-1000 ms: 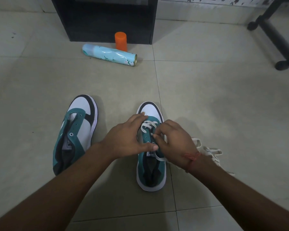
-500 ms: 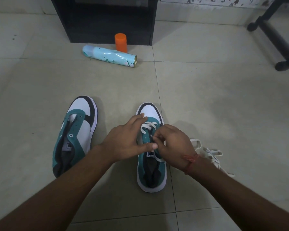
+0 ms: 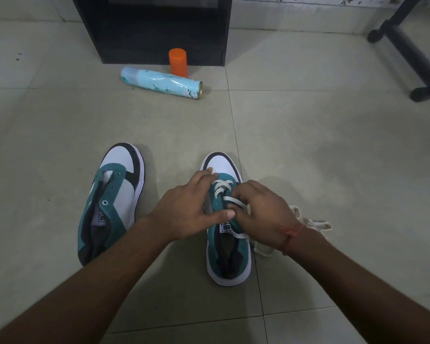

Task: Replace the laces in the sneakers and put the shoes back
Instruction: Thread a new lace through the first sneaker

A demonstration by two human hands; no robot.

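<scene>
hands barely shift, right hand [image 3: 258,217] pinching white lace [image 3: 224,188] over right sneaker [image 3: 227,232], left hand [image 3: 184,209] bracing it with relaxed fingers; lower eyelets threaded, upper ones and left sneaker [image 3: 109,202] unlaced.

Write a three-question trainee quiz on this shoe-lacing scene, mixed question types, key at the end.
1. True or false: the left sneaker already has a lace threaded.
2. Which hand pinches the white lace? A) left hand B) right hand
3. Fill in: the spray can lies on its ____ on the floor.

Key: 1 false; 2 B; 3 side.
</scene>
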